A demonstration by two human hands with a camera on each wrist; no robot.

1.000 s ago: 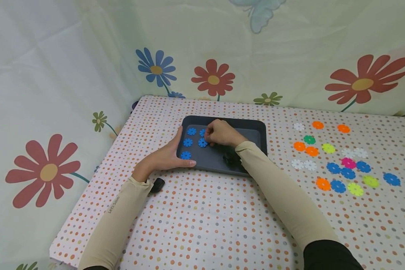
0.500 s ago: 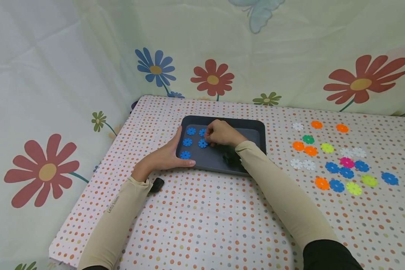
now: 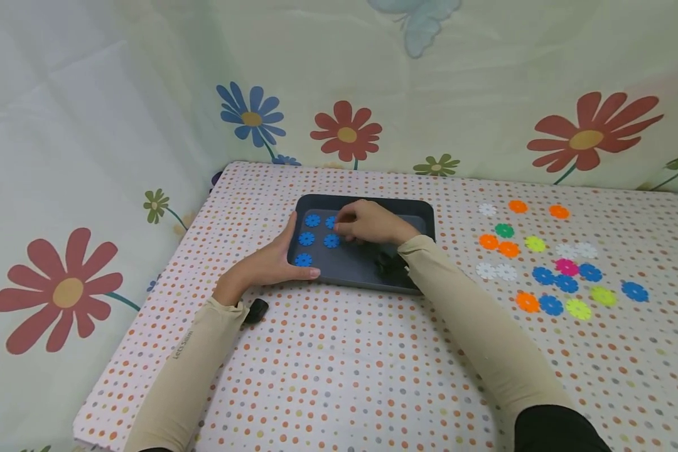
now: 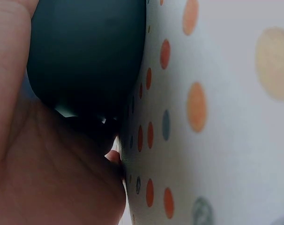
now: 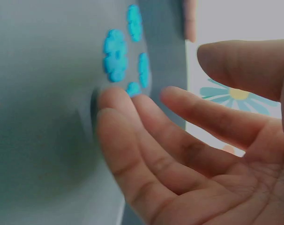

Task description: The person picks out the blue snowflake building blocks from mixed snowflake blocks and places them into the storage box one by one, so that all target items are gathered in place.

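Observation:
A dark grey rectangular tray (image 3: pixel 367 280) lies on the dotted table, with several blue notched plastic discs (image 3: pixel 306 238) set out in its left part. My left hand (image 3: pixel 268 263) grips the tray's near left corner, thumb along the near rim and fingers by the left wall. My right hand (image 3: pixel 373 223) hovers over the tray beside a blue disc (image 3: pixel 331 241). In the right wrist view, the right thumb (image 5: pixel 240 65) stands apart from the bent fingers (image 5: pixel 132 150) and nothing is held. Part of one far disc is hidden behind the right fingers.
Loose notched discs lie on the table right of the tray: orange (image 3: pixel 508 249), white (image 3: pixel 486 271), green (image 3: pixel 505 231), yellow (image 3: pixel 578 309), pink (image 3: pixel 567 267) and blue (image 3: pixel 635 291). A flower-printed curtain (image 3: pixel 446 94) stands behind the table. Each wrist bears a black camera (image 3: pixel 256 311).
My right fingers have come away from the blue disc in the second column, and the thumb has parted from them. The left hand keeps its grip on the tray. The head view has shifted slightly.

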